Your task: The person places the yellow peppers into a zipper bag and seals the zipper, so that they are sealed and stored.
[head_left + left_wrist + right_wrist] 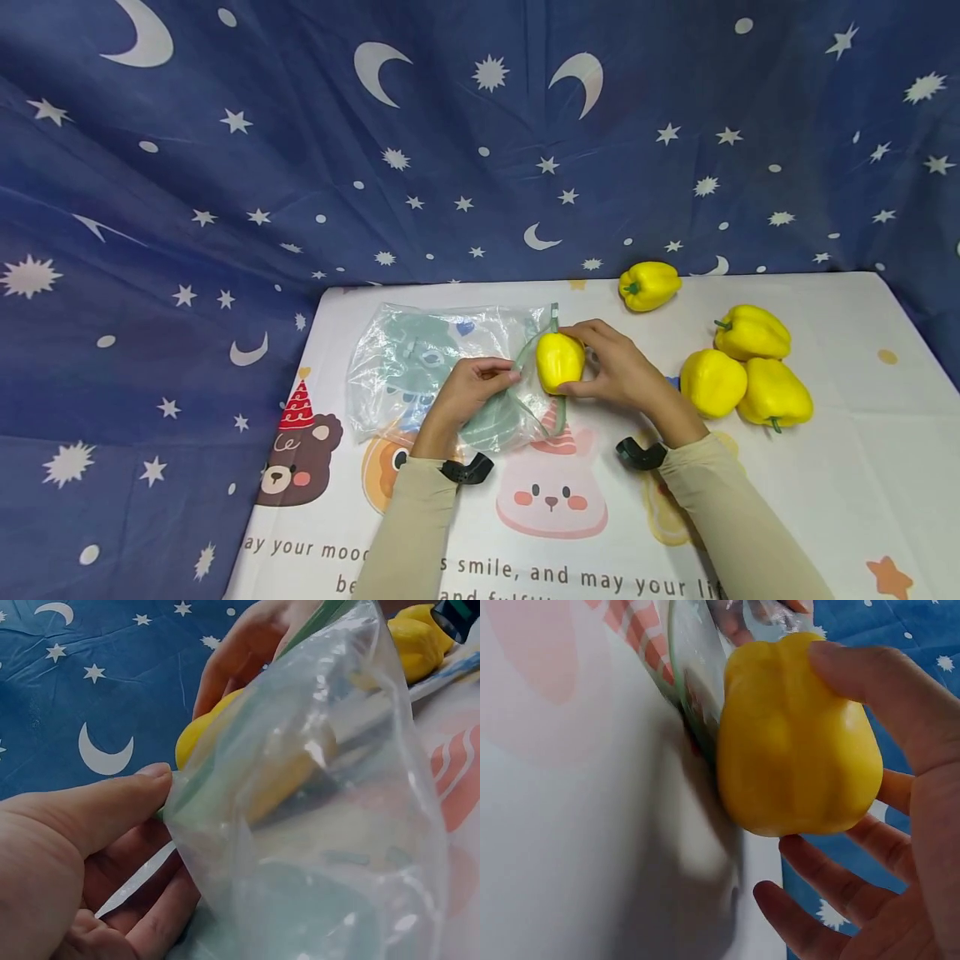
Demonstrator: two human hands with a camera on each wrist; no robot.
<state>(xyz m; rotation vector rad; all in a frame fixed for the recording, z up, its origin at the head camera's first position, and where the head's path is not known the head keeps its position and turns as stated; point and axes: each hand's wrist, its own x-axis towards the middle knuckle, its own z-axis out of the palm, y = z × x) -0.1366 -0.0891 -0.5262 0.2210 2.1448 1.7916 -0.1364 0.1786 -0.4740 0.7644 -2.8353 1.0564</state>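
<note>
A clear plastic zip bag (375,375) with green print and a green edge lies on the table, its mouth toward the right. My left hand (471,390) pinches the bag's green edge between thumb and fingers, lifting it, as the left wrist view shows. In my right hand (618,367) is a yellow bell pepper (560,363), gripped between thumb and fingers right at the bag's mouth. The right wrist view shows the pepper (799,742) with its rounded side to the camera and the bag's rim (676,667) just beyond it.
Three yellow bell peppers (776,393) sit clustered on the right of the table. Another yellow bell pepper (649,286) lies near the back edge. The cartoon-printed tablecloth (847,500) covers the table, and a blue star-patterned curtain (450,167) hangs behind it.
</note>
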